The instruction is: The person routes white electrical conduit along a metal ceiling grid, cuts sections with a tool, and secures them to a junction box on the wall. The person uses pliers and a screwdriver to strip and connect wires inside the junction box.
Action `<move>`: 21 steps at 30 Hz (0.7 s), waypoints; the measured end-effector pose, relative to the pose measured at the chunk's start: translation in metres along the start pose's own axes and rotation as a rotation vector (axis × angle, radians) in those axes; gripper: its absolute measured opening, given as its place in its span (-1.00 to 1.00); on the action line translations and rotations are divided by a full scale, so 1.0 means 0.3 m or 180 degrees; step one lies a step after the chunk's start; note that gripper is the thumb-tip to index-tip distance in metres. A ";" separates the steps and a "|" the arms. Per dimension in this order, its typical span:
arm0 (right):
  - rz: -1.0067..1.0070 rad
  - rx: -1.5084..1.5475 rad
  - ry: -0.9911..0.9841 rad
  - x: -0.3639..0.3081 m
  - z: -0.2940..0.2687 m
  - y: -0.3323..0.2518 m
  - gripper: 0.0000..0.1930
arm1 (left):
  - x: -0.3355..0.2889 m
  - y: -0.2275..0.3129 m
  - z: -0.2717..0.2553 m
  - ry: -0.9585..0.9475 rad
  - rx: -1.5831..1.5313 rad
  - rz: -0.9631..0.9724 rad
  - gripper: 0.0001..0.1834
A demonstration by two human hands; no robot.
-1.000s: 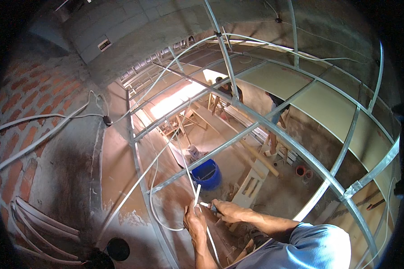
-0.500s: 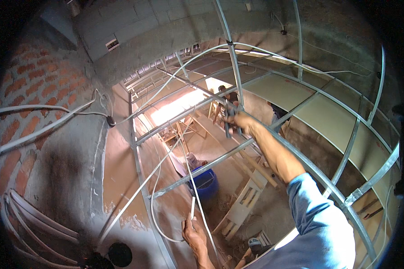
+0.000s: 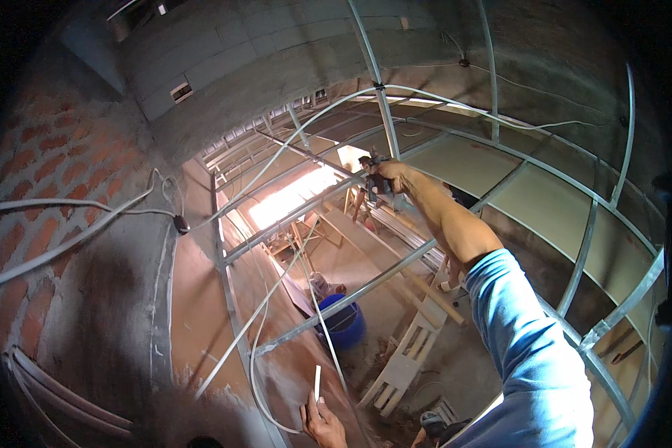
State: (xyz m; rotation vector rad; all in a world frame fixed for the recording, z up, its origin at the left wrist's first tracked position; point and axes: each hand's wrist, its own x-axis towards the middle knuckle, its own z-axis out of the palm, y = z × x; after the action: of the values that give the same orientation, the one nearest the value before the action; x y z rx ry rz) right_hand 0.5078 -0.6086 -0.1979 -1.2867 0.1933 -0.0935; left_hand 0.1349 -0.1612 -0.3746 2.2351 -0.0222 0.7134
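My right arm, in a blue sleeve, stretches out over a ceiling frame of thin metal bars [image 3: 396, 257]. At its end my right hand [image 3: 398, 178] is closed around a dark hand tool [image 3: 376, 179] with a dull metal look, held against or just above a junction of the bars; its exact kind is too blurred to tell. Low in the view, my left hand [image 3: 322, 427] pinches a short, stiff white strip [image 3: 318, 382] that points upward. A loose white cable [image 3: 255, 373] curves down close to the left hand.
Far below are a blue barrel [image 3: 341, 326], a slatted wooden pallet [image 3: 405, 357] and planks. Another person, partly hidden, stands beyond the tool. White cables [image 3: 89, 246] hang from the brick wall [image 3: 52, 187] at left. Pale panels [image 3: 534, 194] lie at right.
My right hand with the tool has moved slightly up and left along the frame. The left hand with the white strip has dropped lower in the view.
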 end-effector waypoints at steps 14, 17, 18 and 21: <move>0.0195 -0.0275 0.0332 0.066 -0.034 -0.013 -0.88 | -0.019 0.012 0.001 -0.0018 -0.0166 -0.0078 -0.72; 0.0064 -0.0292 0.0257 0.081 -0.058 -0.017 -0.89 | -0.015 0.007 0.003 0.0121 -0.0199 -0.0012 -0.73; 0.0112 -0.0316 0.0350 0.082 -0.064 -0.022 -0.89 | -0.013 0.005 0.005 0.0203 -0.0256 0.0007 -0.74; 0.0016 -0.0436 0.0096 0.067 -0.088 -0.038 -0.88 | -0.011 -0.001 0.007 0.0361 -0.0264 0.0098 -0.75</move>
State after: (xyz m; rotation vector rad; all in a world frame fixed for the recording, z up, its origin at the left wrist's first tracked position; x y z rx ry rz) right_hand 0.5228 -0.6403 -0.1958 -1.4219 0.2321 -0.0968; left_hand 0.1333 -0.1632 -0.3775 2.1163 -0.0297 0.8401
